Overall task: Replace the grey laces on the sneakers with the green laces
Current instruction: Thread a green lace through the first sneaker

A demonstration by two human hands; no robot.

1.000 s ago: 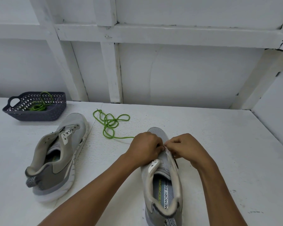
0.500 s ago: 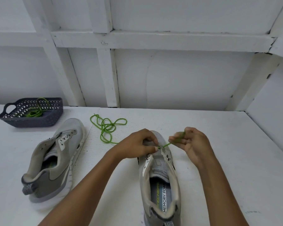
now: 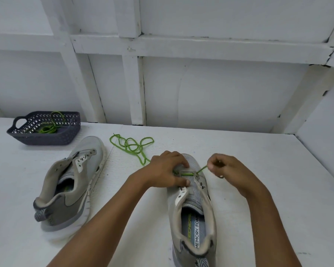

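Head cam: my right grip (image 3: 225,169) pinches the green lace (image 3: 188,173) just right of the sneaker (image 3: 193,201), and it runs crosswise under my left grip (image 3: 166,170), which holds the toe.

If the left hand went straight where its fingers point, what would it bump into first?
Probably the right hand, which pinches the green lace just past the sneaker; depth is hard to judge.

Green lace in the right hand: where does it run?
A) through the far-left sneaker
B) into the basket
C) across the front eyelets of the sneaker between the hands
C: the green lace crosses the front eyelets of the sneaker to the right hand, which pinches it.
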